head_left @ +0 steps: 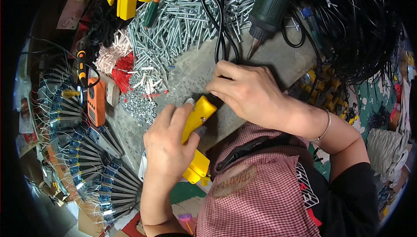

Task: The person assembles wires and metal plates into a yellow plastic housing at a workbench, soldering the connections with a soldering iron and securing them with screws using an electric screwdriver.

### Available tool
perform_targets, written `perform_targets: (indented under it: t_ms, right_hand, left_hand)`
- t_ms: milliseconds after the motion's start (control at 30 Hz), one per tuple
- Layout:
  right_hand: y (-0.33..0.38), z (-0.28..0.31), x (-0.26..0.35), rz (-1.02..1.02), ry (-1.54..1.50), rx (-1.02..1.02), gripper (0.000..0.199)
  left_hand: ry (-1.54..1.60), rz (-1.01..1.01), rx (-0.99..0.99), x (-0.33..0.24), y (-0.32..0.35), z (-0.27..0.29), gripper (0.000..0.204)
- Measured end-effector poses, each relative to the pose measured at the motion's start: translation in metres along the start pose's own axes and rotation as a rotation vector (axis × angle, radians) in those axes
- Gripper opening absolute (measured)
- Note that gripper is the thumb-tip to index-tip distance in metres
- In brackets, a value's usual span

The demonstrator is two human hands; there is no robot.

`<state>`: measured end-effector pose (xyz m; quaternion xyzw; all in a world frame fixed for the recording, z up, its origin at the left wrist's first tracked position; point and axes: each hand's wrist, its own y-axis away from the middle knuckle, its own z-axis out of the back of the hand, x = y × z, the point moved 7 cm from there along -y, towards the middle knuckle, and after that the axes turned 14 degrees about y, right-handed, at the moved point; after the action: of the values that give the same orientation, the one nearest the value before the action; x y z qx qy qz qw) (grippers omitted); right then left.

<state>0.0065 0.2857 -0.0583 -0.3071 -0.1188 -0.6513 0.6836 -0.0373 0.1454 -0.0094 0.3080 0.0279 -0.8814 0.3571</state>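
Note:
My left hand [167, 143] is closed round a yellow plastic housing [200, 114] with small metal screw heads in its face. White and grey coverings are on the tips of its fingers. At the housing's upper end, my right hand [249, 91] pinches a black cable [222, 48], which loops up from the fingers across the grey work surface. The fingertips of that hand are partly hidden behind its knuckles. Below my left hand, another yellow part of the tool [197, 165] shows above my lap.
Long silver screws [173, 37] lie heaped at the back, with small nuts [139, 106] and red wires [124, 72] nearby. A dark green power screwdriver [273, 7] hangs tip down at the back right. Circuit boards [82, 150] and an orange meter [96, 102] sit left; black cables [356, 28] right.

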Motion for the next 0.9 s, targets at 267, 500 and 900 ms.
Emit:
perform_targets:
  t_ms: [267,500,900]
  right_hand:
    - [-0.023,0.025,0.024,0.025,-0.442,-0.27,0.011]
    - [-0.051,-0.045,0.034,-0.354,-0.935,-0.021,0.024]
    - [-0.033,0.001,0.033,-0.277,-0.894,-0.227,0.014]
  left_hand:
    - [0.162,0.034,0.064,0.013,0.004,-0.006,0.046]
    - [0.149,0.005,-0.038,0.021,0.009,-0.005,0.049]
    - [0.049,-0.136,-0.132,0.008,0.007,-0.004,0.046]
